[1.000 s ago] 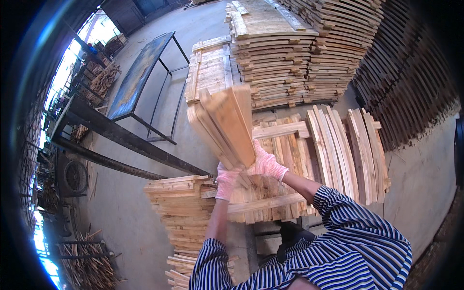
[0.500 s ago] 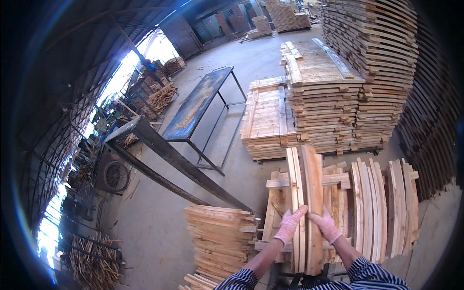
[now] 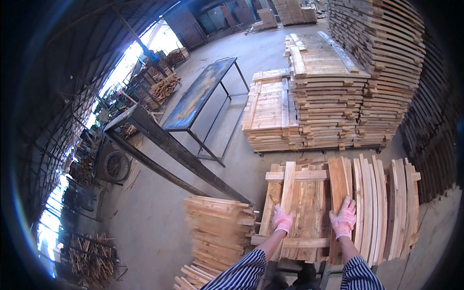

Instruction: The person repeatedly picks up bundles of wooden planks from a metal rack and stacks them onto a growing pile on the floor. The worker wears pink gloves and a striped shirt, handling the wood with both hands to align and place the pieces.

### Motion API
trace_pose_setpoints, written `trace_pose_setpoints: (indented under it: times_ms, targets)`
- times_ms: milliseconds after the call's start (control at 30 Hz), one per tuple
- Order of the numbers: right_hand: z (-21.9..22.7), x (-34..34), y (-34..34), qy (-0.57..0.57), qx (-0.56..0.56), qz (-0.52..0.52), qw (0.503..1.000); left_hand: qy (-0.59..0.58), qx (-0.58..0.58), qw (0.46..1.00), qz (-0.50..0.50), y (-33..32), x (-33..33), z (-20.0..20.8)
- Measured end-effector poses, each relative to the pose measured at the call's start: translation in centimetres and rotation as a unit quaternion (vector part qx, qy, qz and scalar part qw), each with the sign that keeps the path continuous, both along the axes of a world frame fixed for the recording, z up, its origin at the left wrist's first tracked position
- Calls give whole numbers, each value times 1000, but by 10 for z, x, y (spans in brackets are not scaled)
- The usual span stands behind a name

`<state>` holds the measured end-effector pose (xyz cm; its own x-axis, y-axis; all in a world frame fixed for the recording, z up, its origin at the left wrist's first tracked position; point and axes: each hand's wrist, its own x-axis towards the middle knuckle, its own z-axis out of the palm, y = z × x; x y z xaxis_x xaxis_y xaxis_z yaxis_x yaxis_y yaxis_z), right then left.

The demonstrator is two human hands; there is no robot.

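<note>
pale plank (image 3: 288,186) gripped by left hand (image 3: 282,220), wider board (image 3: 341,179) held by right hand (image 3: 343,220), sticks (image 3: 91,258) in dark rack (image 3: 114,248)

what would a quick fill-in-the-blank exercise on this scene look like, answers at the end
The left hand and right hand wear gloves coloured ____.
The left hand's wood lies to the ____ of the right hand's wood.
The sleeves are patterned with ____.
The stacked panels stand to the ____ of the long table.

Missing words: pink; left; stripes; right.
</note>
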<state>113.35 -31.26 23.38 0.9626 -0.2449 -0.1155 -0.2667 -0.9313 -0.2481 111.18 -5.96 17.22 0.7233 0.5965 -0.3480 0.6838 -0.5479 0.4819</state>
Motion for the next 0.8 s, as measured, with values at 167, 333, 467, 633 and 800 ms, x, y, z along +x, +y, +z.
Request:
trace_pose_setpoints:
  times_ms: [167,333,467,633,800]
  targets:
    - [-6,9,-13,18,103,-8,995,-82,-39,996,-26,24,2,-34]
    - [-2,13,-16,45,102,-17,994,-65,-109,992,3,34,2,-21]
    - [7,13,-11,57,71,1,996,-39,-93,994,37,66,5,0]
    - [0,11,-18,50,56,-18,997,-35,-13,999,17,59,10,-14]
    - [4,8,-14,58,48,-10,997,-87,-102,991,-7,69,2,-11]
